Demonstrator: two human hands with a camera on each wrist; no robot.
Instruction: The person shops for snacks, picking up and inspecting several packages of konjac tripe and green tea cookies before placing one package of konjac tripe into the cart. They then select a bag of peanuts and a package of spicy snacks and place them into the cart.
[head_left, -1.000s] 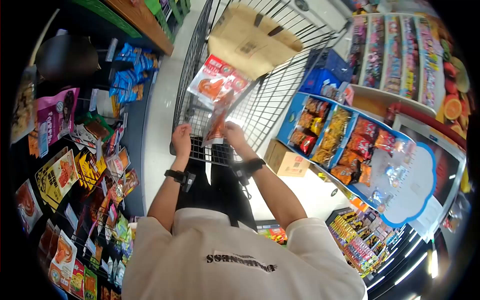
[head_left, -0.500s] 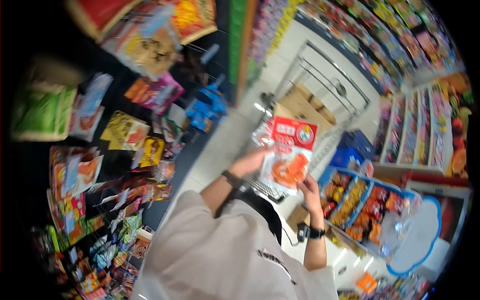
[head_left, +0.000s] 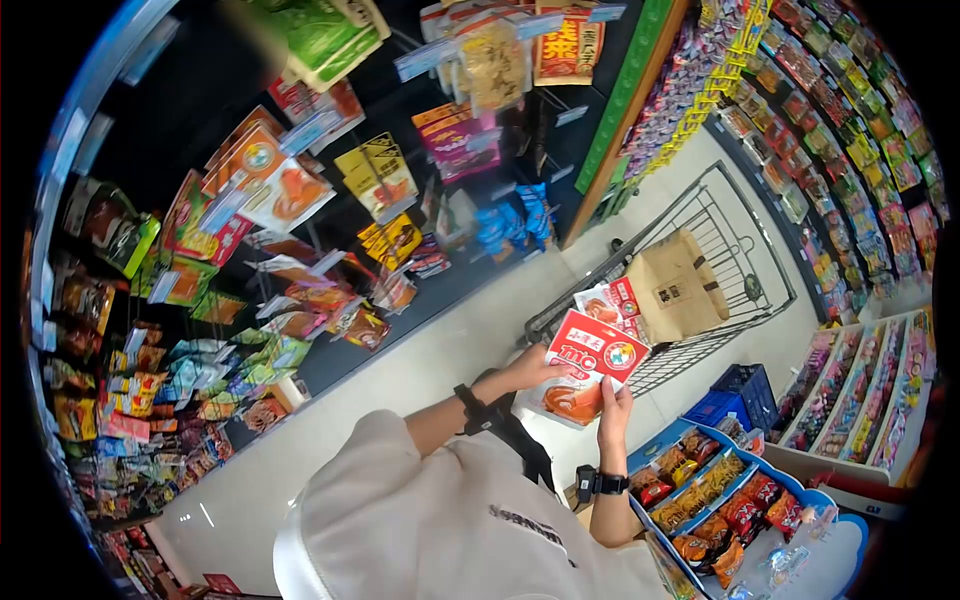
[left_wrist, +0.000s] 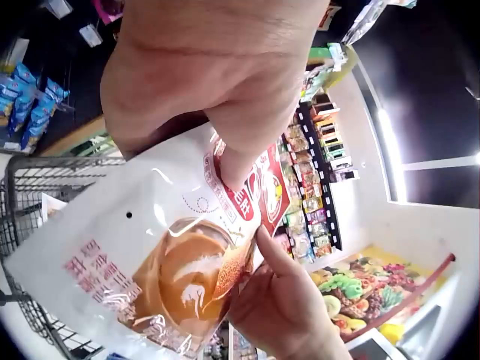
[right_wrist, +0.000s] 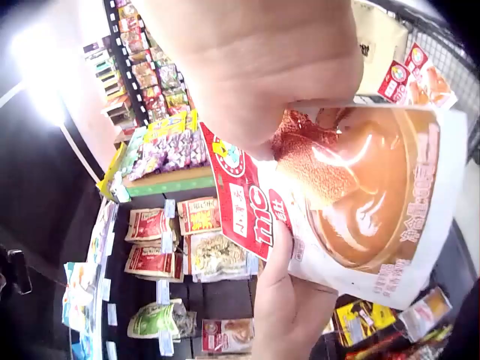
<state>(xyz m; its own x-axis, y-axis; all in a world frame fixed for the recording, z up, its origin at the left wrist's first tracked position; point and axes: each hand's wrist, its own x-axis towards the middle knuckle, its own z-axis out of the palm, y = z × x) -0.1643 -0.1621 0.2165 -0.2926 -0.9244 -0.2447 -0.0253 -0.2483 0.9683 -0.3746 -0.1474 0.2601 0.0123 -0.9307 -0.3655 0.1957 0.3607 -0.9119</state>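
Observation:
A red-and-white snack pouch [head_left: 600, 348] with a picture of sauced food on its front is held up in front of the body. My left hand [head_left: 540, 368] grips its left edge, the thumb lying over the front. On the opposite side my right hand [head_left: 614, 412] pinches the lower right edge. The left wrist view shows the pouch [left_wrist: 187, 262] close up, its food picture facing the camera. From the right wrist, the pouch [right_wrist: 360, 202] appears sideways between both hands. Behind it, more red-and-white pouches [head_left: 618, 300] lie in the wire shopping cart [head_left: 690, 345].
Beside those pouches in the cart stands a brown paper bag [head_left: 682, 285]. Hanging snack packs, including blue bags [head_left: 515, 222], fill the shelf on the left. At right are a blue crate [head_left: 735, 395] and a blue-edged bin of small snack bags [head_left: 700, 495].
My hands have risen from the cart's near end and now hold a pouch in front of the body. The head view has swung left, bringing more of the left shelf into sight.

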